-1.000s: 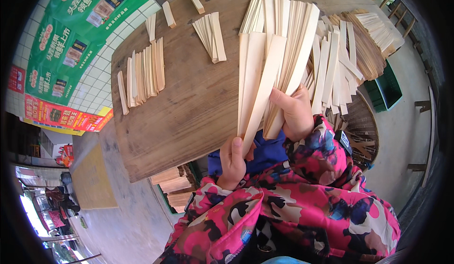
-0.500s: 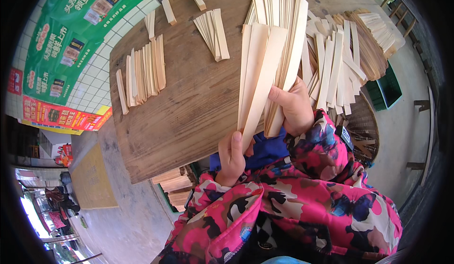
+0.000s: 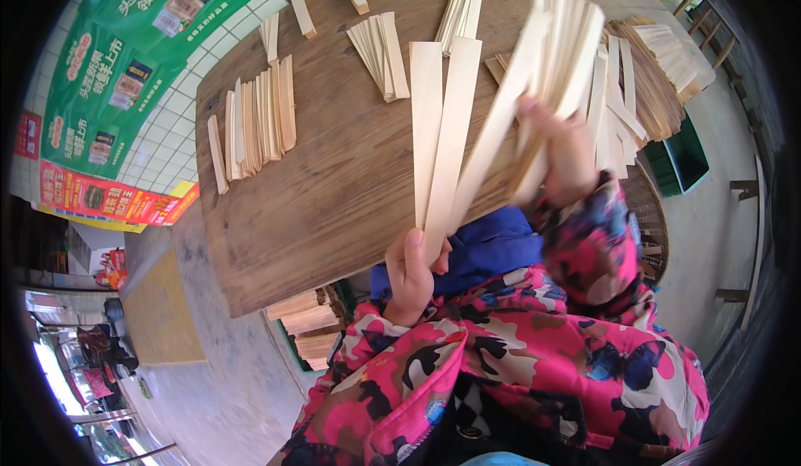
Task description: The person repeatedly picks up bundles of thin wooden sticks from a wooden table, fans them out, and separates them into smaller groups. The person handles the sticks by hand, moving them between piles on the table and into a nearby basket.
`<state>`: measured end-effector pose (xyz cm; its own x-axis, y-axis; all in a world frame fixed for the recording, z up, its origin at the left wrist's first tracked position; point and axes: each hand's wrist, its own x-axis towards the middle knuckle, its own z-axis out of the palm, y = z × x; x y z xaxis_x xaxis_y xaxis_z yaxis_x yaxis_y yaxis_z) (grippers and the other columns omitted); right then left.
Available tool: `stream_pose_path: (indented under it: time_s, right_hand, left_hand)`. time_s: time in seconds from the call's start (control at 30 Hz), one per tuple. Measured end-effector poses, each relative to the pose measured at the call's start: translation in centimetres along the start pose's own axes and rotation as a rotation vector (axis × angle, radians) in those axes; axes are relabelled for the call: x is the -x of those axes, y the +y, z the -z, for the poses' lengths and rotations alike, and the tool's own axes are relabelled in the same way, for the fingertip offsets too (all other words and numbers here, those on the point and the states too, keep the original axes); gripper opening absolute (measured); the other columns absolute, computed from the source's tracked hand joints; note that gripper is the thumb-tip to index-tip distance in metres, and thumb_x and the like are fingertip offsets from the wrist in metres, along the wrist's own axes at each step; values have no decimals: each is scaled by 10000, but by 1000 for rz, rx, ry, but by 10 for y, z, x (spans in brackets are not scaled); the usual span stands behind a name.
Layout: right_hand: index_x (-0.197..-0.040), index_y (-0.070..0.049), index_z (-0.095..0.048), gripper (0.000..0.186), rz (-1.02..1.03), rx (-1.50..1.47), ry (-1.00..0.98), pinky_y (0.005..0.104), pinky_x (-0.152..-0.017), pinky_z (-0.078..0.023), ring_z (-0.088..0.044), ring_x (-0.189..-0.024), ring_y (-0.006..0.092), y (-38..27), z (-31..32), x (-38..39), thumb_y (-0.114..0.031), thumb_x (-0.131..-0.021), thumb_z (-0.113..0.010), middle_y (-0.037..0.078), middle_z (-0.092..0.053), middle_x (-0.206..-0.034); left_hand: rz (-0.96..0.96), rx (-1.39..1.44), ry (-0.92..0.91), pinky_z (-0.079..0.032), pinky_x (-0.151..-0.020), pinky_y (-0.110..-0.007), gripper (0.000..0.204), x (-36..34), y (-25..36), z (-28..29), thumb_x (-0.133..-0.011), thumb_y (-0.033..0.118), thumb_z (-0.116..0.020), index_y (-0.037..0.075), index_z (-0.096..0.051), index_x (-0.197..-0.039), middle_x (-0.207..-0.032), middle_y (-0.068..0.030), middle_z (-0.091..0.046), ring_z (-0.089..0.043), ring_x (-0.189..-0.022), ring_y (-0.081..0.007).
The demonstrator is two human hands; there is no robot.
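Observation:
My left hand (image 3: pixel 407 281) pinches the lower ends of a few thin pale wooden strips (image 3: pixel 450 124), fanned slightly apart over the table's near edge. To the right, my right hand (image 3: pixel 563 153), smeared by motion, grips a thick bundle of the same strips (image 3: pixel 567 45), its thumb lying across the front. One slanting strip (image 3: pixel 492 141) runs from the front of that bundle down to my left hand; whether both hands hold it I cannot tell. Behind the held strips, a small stack of strips (image 3: pixel 461 14) lies on the wooden table (image 3: pixel 325 191).
More strip piles lie on the table: a row at the left (image 3: pixel 260 115), a fanned bunch (image 3: pixel 380 53), and loose strips at the right (image 3: pixel 617 107). A green crate (image 3: pixel 688 153) stands beyond the right edge. Below the near edge, a container holds more wood pieces (image 3: pixel 313 324).
My right hand has swung right with the thick bundle, away from my left hand, which stays nearly in place. The strips between the hands have spread apart, and the small stack behind shows more fully.

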<state>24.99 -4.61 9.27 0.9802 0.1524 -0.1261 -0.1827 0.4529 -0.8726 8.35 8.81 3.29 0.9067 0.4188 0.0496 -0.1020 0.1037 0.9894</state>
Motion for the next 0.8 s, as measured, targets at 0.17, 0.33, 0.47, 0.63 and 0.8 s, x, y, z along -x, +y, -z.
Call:
stream_pose_path:
  time_s: [0.17, 0.33, 0.47, 0.63, 0.8]
  right_hand:
    - [-977, 6, -579, 243, 132, 128, 121, 282, -550, -458, -583, -653, 148, -50, 66, -70, -88, -770, -666, 56, -604, -814]
    - [-899, 10, -572, 241, 191, 248, 279, 281, -515, -439, -534, -556, 142, -45, 62, -30, -183, -788, -664, 40, -558, -699]
    - [-984, -33, -545, 168, 17, 5, -193, 233, -542, -442, -544, -622, 98, 12, 1, 44, -65, -824, -586, 18, -575, -750]
    - [-1006, 30, -563, 203, 99, -41, -270, 231, -666, -440, -542, -767, 97, 64, -51, 74, -29, -815, -601, 32, -585, -911]
    - [-1087, 38, -512, 329, 214, 87, -317, 276, -802, -410, -516, -912, 164, 75, -53, 73, -54, -791, -619, 94, -509, -1043]
  left_hand:
    - [83, 97, -35, -345, -453, -179, 515, 4, 3, 1, -970, 359, -264, -54, -534, -1118, -709, -29, -523, -449, -519, -58]
    - [73, 70, 37, -341, -448, -186, 539, 0, 4, -10, -965, 390, -263, -49, -537, -1116, -693, -35, -506, -443, -519, -69]
    - [58, 51, 6, -393, -524, -212, 514, -3, 3, -11, -963, 388, -300, -45, -533, -1110, -753, -47, -529, -488, -619, -90]
    - [85, -49, 201, -414, -784, -245, 444, 4, -2, -8, -963, 350, -360, -33, -502, -1136, -1007, -71, -553, -521, -907, -142]
    - [65, 214, 151, -393, -849, -235, 419, 9, -4, -8, -962, 319, -375, -31, -450, -1180, -1102, -81, -537, -513, -995, -136]
